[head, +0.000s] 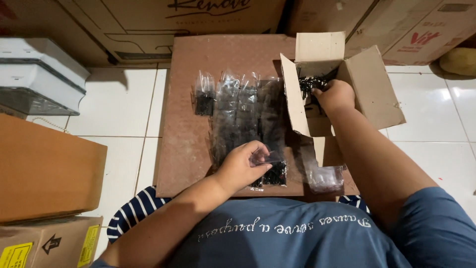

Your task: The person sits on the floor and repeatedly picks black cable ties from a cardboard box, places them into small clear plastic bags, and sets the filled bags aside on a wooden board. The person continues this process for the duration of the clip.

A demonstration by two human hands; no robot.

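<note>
Big cardboard boxes (208,20) stand along the top of the frame. A white plastic bin (39,74) sits at the upper left. A brown box (47,168) fills the left side, and a yellow round thing (458,60) peeks in at the far right. The floor (119,104) has white tiles.

You sit at a flat brown cardboard sheet (183,149) in the middle of the frame. A row of clear little bags (243,109) filled with small black parts lies on it, side by side and touching. Each bag is long and thin, and its long side runs from the top of the frame toward you. One shorter bag (204,94) lies at the left end of the row. A stack of empty clear bags (325,176) lies at the lower right of the sheet.

Your left hand (243,166) rests on the near end of the row. Its fingers pinch one clear bag (267,160) between thumb and fingertips. The bag looks shiny and see-through.

Your right hand (337,94) reaches into a small open box (372,84) at the upper right of the sheet. Black parts (310,84) show inside, just left of the hand. The fingers curl down into the box, so you cannot tell if they hold anything. The box flaps stand up around your wrist.
</note>
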